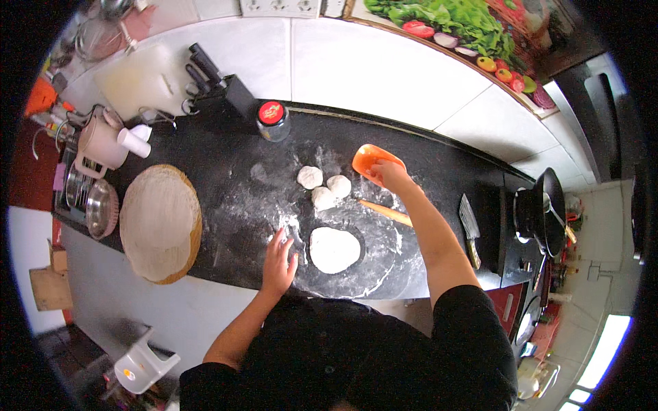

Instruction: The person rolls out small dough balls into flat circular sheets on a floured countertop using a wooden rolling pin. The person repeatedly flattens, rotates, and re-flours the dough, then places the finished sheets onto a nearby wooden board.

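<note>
My right hand [386, 173] reaches into an orange plastic bowl [369, 155] near the back of the black countertop; its fingertips are hidden inside. My left hand [280, 261] rests on the floured counter with fingers apart, holding nothing. Just right of it lies a flattened round of dough [334, 250], dusted with flour. Behind that round, three dough balls [310, 178] sit close together. A wooden rolling pin [384, 211] lies right of the balls, partly hidden by my right forearm. Loose flour [291, 224] is spread around the dough.
At left, a floured round board [162, 221] is near a metal bowl [101, 208] and a pink pitcher [103, 144]. A red-lidded glass jar [273, 122] and a knife block [234, 97] stand at the back. A cleaver [469, 221] lies at right, before a black wok [549, 211].
</note>
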Demonstrator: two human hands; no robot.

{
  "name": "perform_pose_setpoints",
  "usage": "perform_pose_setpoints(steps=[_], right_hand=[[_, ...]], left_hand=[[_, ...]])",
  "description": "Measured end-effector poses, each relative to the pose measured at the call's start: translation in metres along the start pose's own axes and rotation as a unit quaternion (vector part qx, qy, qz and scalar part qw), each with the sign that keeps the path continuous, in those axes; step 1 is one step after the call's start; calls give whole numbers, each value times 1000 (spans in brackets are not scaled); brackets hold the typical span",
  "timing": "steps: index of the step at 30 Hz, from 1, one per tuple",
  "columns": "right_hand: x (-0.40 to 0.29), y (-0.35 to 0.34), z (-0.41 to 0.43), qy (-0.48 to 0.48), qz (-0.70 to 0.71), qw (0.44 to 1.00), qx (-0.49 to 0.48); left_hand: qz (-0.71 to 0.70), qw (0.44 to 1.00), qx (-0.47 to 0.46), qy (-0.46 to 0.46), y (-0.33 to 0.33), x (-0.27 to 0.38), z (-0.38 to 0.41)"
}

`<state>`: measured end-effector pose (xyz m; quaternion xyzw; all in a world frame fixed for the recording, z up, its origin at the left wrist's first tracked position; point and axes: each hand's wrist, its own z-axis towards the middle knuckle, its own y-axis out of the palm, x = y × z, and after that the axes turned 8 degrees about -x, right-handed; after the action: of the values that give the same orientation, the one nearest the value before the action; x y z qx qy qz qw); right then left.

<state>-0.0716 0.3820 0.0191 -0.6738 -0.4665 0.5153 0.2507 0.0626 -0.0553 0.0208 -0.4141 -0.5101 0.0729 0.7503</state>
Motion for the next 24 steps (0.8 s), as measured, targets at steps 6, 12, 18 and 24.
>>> perform_pose_setpoints(steps=[6, 12, 18, 24], right_hand=[[-40, -14, -19, 42, 130, 988, 66], [-124, -14, -99, -64, 499, 863, -48], [-146, 51, -124, -64, 441, 883, -145], [-131, 72, -147, -48, 262, 964, -13]], left_hand=[[5, 999, 25, -41, -11, -8, -6], [-9, 996, 51, -73, -3, -7, -19], [-13, 1000, 0, -24, 16, 14, 3], [210, 957, -137, 145, 60, 50, 49]])
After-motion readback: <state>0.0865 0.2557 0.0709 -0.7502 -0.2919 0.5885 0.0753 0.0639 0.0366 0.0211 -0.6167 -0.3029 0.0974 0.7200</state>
